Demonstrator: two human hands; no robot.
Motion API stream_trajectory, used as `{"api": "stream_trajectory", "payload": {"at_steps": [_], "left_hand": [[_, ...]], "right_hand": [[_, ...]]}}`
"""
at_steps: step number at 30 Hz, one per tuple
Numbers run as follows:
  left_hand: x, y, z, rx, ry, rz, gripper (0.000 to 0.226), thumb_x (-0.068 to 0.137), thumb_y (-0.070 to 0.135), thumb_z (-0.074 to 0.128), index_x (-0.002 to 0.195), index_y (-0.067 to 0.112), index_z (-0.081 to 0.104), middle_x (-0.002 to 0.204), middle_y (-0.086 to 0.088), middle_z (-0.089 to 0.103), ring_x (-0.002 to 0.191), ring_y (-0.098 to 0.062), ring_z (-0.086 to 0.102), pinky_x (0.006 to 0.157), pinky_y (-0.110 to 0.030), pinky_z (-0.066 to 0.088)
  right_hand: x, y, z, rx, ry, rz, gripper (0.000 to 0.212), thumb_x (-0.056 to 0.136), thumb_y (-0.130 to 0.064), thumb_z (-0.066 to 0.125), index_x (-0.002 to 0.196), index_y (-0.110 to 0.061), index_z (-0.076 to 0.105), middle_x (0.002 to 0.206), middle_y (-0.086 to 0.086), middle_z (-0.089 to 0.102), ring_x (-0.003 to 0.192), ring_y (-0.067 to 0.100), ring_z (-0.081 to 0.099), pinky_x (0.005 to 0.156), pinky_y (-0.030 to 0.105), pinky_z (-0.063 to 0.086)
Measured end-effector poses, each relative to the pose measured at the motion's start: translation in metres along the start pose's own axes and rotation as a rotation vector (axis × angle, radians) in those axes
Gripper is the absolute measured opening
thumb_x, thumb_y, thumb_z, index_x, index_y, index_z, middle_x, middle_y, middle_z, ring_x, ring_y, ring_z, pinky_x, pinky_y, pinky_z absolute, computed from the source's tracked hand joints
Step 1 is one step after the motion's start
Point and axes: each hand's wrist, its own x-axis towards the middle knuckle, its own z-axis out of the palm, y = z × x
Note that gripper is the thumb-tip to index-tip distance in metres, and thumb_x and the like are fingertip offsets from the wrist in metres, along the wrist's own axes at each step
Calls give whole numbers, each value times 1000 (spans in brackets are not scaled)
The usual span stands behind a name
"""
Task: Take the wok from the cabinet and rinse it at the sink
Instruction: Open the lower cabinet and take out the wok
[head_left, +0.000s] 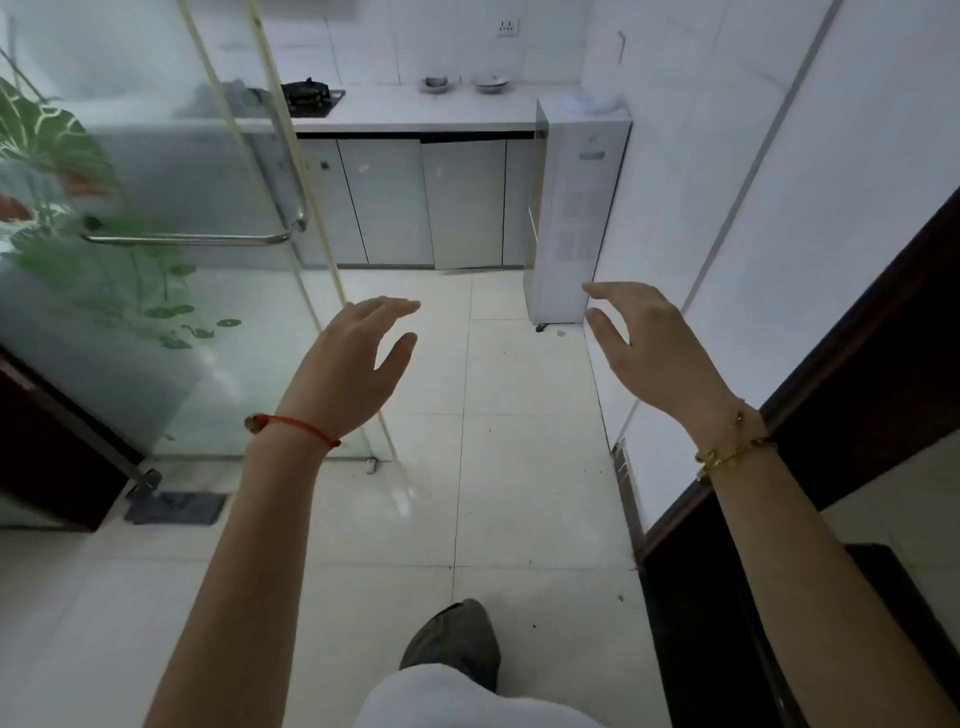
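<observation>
Both hands are raised, empty, fingers spread apart: left hand, right hand. The cabinet stands far ahead, doors closed.

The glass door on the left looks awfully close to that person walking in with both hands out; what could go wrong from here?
1. The left hand is raised right beside the edge of the glass door, so it might knock against it.
2. One cabinet door under the counter hangs slightly ajar; a leg could catch it.
3. The floor tiles look glossy, so a step might slip.
</observation>
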Motion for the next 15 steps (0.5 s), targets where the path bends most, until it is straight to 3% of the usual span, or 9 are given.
{"api": "stream_trajectory", "payload": {"at_steps": [10,13,15], "left_hand": [[89,-39,50,-52,-62,-68,36,97,20,52,133,16,55,134,0,58,123,-20,54,112,-45,36],[136,-59,60,-61,-62,-62,36,98,20,51,133,16,55,133,2,59,117,-20,56,114,-43,33],[170,-75,67,-49,-59,-51,36,98,20,51,133,17,54,132,3,59,122,-17,53,117,-37,28]], "right_hand": [[81,48,48,9,-35,94,37,101,-27,44,134,-14,55,134,4,58,130,17,45,110,31,34],[126,61,60,27,-38,108,36,101,-26,44,133,-13,55,133,5,59,130,18,46,110,36,36],[160,69,67,33,-34,115,36,101,-26,44,133,-13,56,133,5,59,130,18,46,111,38,37]]}}
